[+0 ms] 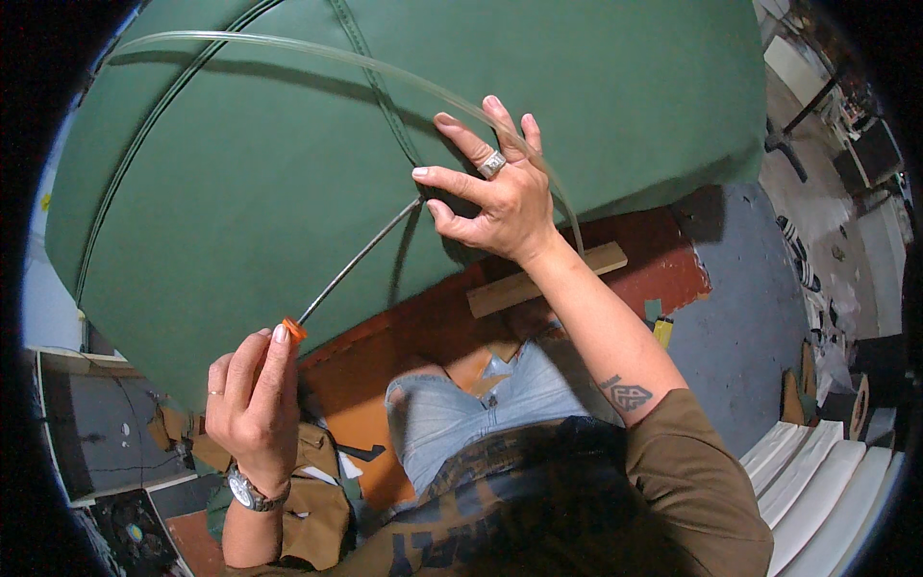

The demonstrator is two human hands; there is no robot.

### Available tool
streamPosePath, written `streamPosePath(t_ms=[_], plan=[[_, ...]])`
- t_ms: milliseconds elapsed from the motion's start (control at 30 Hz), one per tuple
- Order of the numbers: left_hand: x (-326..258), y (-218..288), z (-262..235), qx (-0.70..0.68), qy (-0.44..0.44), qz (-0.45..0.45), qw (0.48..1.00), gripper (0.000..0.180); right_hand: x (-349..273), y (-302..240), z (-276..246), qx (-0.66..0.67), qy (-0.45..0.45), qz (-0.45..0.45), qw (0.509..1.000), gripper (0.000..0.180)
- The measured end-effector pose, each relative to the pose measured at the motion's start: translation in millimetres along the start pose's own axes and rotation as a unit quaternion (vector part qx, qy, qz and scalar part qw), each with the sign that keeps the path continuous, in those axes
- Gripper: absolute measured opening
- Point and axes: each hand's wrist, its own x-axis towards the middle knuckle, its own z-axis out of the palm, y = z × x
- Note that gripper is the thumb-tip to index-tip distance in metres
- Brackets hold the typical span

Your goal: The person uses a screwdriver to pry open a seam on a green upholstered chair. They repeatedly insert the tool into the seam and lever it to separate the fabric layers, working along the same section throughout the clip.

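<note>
- Centrally, a long-shafted tool (358, 262) with a thin metal rod and an orange handle end slants across a green cover (240, 192), its far tip up at the right and its handle down at the left.
- The left hand (252, 394) grips the orange end, thumb and fingers pressed together around it; most of the handle is hidden.
- The right hand (505, 207) is at the tip, thumb and index finger a narrow gap apart, the other fingers spread; whether it grips the tip, I cannot tell.
- A stitched seam (377, 91) runs down the green cover toward the right hand's fingertips.
- A clear, flexible tube (288, 42) arcs above the tool and passes by the right hand's raised fingers, down toward a wooden strip (500, 296); whether the fingers hold it is unclear.
- The wooden strip lies partly behind the right forearm, near a reddish-brown surface (663, 260).
- A ring (492, 164) sits on the right hand, a watch (242, 489) on the left wrist.
- Below are the person's blue jeans (433, 413); at the lower right, long white pieces (817, 481) lie side by side.
</note>
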Motion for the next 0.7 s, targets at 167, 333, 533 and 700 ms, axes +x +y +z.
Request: streamPosePath(t_ms=[167,333,533,700], plan=[[14.1,4.7,-16.8,0.033,-0.029,0.038,0.998,0.049,-0.2,-0.6,-2.8,0.007,-0.010,0.006,1.000,0.040],[28.9,5.6,-33.1,0.064,-0.061,0.074,0.993,0.052,1.1,-1.6,-3.9,0.010,-0.012,0.006,1.000,0.040],[43.3,13.7,-47.0,0.098,-0.098,0.109,0.984,0.050,1.0,-1.7,-4.2,0.011,-0.012,0.007,1.000,0.039],[50.3,24.9,-55.8,0.094,-0.126,0.120,0.980,0.046,-0.3,0.8,-1.7,0.019,-0.006,0.000,1.000,0.039]])
